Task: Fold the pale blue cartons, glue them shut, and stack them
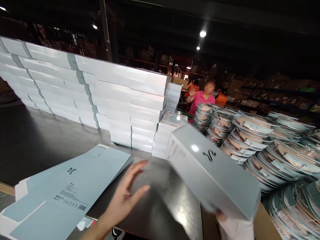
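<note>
Your left hand (128, 191) is empty, fingers spread; your right hand (221, 216), partly hidden, grips the near end of the tilted pale box (200, 176) from below. It looks stiff, smooth and slightly slippery, probably light; its lower edges should hold best. It appears closed, contents hidden. Flattened cartons (85, 176) lie beyond your left hand's outer side; wrapped round packs (252, 133) stand right of your right.

An open lane crosses the near table (172, 206) between flat cartons (75, 181) left and the raised box (200, 163) right; stacked boxes (112, 88) block the far side.
</note>
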The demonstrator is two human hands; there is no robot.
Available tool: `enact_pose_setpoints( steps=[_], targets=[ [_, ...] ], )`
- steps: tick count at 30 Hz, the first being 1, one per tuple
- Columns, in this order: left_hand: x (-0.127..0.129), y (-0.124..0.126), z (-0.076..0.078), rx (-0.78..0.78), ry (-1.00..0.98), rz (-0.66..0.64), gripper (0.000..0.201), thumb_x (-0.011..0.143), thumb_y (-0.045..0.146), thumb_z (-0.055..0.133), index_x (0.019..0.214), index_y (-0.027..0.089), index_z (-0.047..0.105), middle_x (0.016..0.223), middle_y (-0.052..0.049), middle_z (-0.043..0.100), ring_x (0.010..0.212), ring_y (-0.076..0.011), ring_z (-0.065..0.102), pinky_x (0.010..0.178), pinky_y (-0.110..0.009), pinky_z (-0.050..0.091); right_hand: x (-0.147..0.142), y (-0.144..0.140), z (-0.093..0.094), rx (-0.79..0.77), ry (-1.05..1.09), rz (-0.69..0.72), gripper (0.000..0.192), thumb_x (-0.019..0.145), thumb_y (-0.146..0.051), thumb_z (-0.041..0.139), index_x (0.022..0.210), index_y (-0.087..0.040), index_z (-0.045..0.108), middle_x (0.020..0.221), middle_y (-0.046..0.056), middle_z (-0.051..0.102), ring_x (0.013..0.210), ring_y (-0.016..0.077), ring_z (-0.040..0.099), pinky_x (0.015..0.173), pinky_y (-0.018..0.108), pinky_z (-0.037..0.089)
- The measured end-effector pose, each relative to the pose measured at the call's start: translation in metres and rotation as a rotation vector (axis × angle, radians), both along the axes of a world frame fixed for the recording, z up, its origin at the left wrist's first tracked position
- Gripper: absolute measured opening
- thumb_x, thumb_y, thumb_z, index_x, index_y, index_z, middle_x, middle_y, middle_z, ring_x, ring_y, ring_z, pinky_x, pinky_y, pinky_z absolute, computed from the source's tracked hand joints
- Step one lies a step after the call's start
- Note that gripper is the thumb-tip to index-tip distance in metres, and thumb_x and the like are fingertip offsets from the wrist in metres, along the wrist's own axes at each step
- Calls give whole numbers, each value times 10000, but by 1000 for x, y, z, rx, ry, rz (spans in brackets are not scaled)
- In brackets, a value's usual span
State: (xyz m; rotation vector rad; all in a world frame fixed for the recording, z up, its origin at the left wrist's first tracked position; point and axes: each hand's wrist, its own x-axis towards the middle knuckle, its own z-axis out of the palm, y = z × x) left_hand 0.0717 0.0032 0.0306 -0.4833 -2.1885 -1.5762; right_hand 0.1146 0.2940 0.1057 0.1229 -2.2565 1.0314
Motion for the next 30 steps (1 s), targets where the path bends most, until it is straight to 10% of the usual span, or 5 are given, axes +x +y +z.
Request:
enact_pose_setpoints(
  steps=[7, 10, 14, 23, 30],
  targets=[
    [-29, -140, 7, -548, -99, 643, 513, 930, 595, 475, 1128, 167, 675, 1201, -218, 717, 1105, -456, 707, 936, -617, 571, -143, -49, 103, 615, 153, -202, 691, 713, -347, 870, 1313, -135, 601, 1450, 194, 611, 1369, 397, 522, 1069, 556, 496],
    [-37, -176, -1, -724, -224, 805, 551, 902, 641, 518, 992, 125, 689, 1031, -197, 744, 1121, -535, 675, 872, -691, 556, -181, -80, 111, 764, 38, -114, 766, 729, -372, 878, 1392, -140, 574, 1532, 189, 545, 1425, 449, 449, 1067, 639, 460],
    [-44, -198, -15, -870, -363, 867, 567, 836, 693, 593, 735, 141, 668, 794, -171, 741, 891, -485, 758, 633, -537, 616, -148, -88, 91, 718, 195, 57, 679, 867, -423, 740, 1442, -132, 526, 1566, 165, 509, 1471, 421, 395, 1157, 635, 385],
    [-8, -168, 29, -952, -162, 981, 590, 1035, 583, 322, 1150, 100, 641, 1063, -128, 689, 864, -374, 764, 571, -347, 518, -14, -65, 24, 768, 569, 152, 286, 991, -216, 532, 1251, -101, 558, 1210, 154, 565, 1122, 317, 540, 960, 487, 429],
    [52, -72, 40, -582, 354, 420, 257, 1042, 483, 497, 941, 283, 624, 767, 35, 729, 592, -190, 699, 616, -274, 478, 11, -73, -7, 648, 287, 108, 285, 967, -369, 576, 1202, -215, 625, 1023, 77, 713, 892, 267, 646, 759, 381, 491]
  ],
)
